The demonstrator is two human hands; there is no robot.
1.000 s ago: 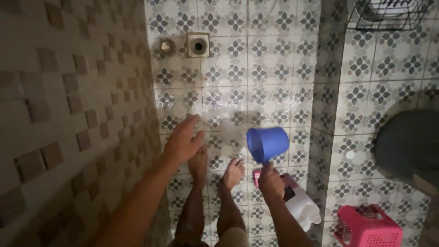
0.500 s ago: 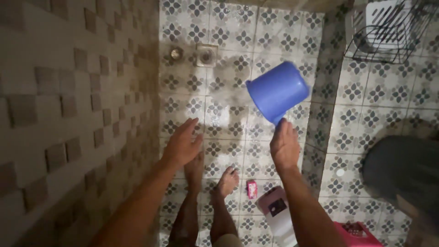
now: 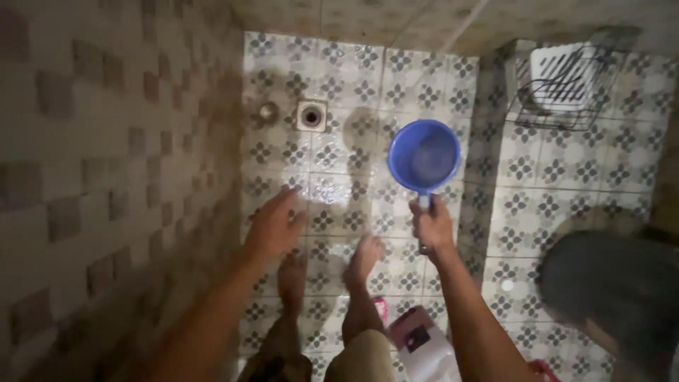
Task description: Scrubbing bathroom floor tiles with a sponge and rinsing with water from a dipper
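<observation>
**Blue dipper held mouth-up over a wet tiled floor**

The patterned tile floor [image 3: 396,106] fills most of the view and shines wet in front of your feet. The checkered tile wall [image 3: 106,177] runs down your left side. A raised tiled step [image 3: 488,141] divides the floor from the section on your right.

At lower right sits a large dark round container [image 3: 608,283], its edge blurred. At upper right a black wire rack [image 3: 548,113] stands on the floor with a white slotted basket [image 3: 573,67] in it.

Your right hand [image 3: 433,228] is closed around the handle of the blue dipper [image 3: 424,155]. The dipper is held above the floor, just left of the step, with its open mouth turned toward you. You cannot tell whether water is in it.

Your left hand [image 3: 274,228] holds nothing. Its fingers are spread wide, palm down, close to the wall and above your left foot [image 3: 291,279]. Your right foot [image 3: 366,255] stands just beside it on the wet tiles.

A white jug with a dark label [image 3: 424,350] lies by your right leg, with a small pink item [image 3: 382,308] just beside it.

A square floor drain [image 3: 312,115] sits near the far wall, and a small round metal fitting [image 3: 267,111] is just left of it.
</observation>
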